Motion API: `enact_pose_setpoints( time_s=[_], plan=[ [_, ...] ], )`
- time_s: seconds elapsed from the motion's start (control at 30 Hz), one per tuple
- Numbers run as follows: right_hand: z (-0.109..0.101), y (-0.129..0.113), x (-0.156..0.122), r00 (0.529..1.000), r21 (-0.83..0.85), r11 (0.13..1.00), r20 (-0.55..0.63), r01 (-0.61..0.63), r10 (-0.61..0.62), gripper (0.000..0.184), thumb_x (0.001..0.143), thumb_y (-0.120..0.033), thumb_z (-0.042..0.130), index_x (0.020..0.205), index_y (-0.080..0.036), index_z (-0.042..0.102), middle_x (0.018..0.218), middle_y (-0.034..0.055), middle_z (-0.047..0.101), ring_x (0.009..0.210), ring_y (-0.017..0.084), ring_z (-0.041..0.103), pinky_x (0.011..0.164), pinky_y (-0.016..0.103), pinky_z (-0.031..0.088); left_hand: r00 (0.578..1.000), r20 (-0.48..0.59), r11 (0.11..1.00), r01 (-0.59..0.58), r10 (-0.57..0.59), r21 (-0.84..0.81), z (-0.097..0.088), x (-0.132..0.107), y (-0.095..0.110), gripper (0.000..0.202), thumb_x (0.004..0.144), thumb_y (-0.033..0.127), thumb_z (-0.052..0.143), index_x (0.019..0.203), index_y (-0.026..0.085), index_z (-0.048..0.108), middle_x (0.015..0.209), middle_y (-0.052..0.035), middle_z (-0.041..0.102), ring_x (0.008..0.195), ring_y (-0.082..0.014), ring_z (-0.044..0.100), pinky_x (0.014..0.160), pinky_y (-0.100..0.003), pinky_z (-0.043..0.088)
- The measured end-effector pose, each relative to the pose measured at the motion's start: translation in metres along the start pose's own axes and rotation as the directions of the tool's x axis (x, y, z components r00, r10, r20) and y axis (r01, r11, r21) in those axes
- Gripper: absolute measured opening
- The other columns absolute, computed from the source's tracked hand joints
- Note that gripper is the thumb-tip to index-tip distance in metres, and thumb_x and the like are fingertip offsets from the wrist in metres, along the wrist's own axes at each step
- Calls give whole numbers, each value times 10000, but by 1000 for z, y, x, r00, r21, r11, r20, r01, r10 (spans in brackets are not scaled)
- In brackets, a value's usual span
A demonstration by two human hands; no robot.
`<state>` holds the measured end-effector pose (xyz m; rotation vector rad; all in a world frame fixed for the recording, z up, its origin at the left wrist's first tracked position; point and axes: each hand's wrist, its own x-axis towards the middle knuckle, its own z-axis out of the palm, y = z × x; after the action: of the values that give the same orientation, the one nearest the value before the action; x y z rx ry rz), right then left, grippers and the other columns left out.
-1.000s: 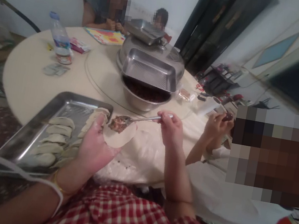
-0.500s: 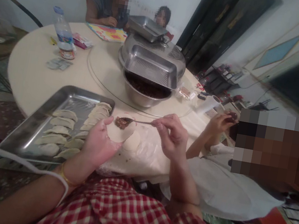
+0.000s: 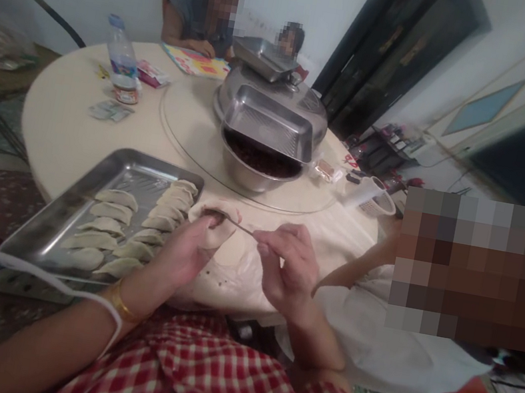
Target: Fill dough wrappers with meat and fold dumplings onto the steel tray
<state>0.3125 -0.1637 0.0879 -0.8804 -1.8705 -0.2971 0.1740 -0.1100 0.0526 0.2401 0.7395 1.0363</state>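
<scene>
My left hand [image 3: 184,252] cups a round dumpling wrapper [image 3: 215,232] with a dab of dark filling on it. My right hand [image 3: 283,264] pinches the handle of a metal spoon [image 3: 230,221], whose bowl rests on the wrapper. Just left of my hands a steel tray [image 3: 61,215] holds several folded dumplings [image 3: 115,225] in two rows. More wrappers lie on a floured white sheet [image 3: 250,269] under my hands. Beyond them stands a steel bowl of dark filling [image 3: 258,165].
A round cream table [image 3: 65,134] carries a water bottle [image 3: 120,59], a jar, packets, a colourful book and stacked steel trays over a pot lid [image 3: 270,113]. Two people sit at the far side. Another person in white sits close on my right.
The spoon has dropped its filling onto the wrapper and my right hand has drawn lower and closer. My left fingers have curled up round the wrapper. The neighbour's hand lowered out of sight.
</scene>
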Motion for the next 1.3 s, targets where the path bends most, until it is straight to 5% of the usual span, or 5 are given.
enact_pose_setpoints(
  time_s=[0.23, 0.43, 0.7, 1.0, 1.3],
  plan=[
    [-8, 25, -4, 939, 124, 948, -147, -295, 311, 144, 910, -176, 558, 926, -238, 687, 801, 13, 724, 750, 153, 623, 684, 329, 520, 999, -14, 999, 41, -41, -14, 0, 3, 4, 142, 812, 29, 565, 748, 114, 659, 794, -53, 731, 763, -150, 706, 749, -237, 575],
    [1, 104, 18, 819, 134, 866, -282, -482, 499, 189, 905, -360, 574, 933, -238, 716, 876, 22, 736, 835, 160, 668, 787, 324, 524, 998, 1, 998, 56, -56, -22, 1, 4, 12, 125, 856, 83, 562, 859, 126, 679, 896, -54, 743, 923, -204, 709, 808, -287, 583],
    [51, 195, 62, 756, -349, 775, 222, -527, 615, 274, 939, -288, 505, 986, -181, 753, 887, 64, 753, 915, 193, 655, 847, 285, 441, 989, -80, 992, 121, -124, -43, 4, 8, 23, 341, 960, 179, 344, 1077, 82, 649, 973, -161, 744, 919, -267, 724, 714, -347, 614],
    [79, 192, 78, 648, -320, 801, 472, -506, 598, 213, 881, -224, 567, 879, -182, 776, 772, 45, 746, 835, 191, 672, 794, 261, 427, 989, -79, 991, 115, -121, -74, 2, 14, 26, 325, 947, 180, 375, 1110, 74, 635, 994, -177, 739, 924, -287, 724, 697, -360, 624],
    [73, 202, 64, 616, -155, 677, 309, -720, 725, 237, 863, -274, 529, 824, -158, 732, 663, 17, 730, 674, 143, 671, 672, 220, 467, 992, -64, 991, 107, -112, -77, 4, 12, 27, 295, 942, 168, 387, 1018, 102, 665, 951, -144, 751, 900, -267, 730, 717, -348, 626]
  ],
)
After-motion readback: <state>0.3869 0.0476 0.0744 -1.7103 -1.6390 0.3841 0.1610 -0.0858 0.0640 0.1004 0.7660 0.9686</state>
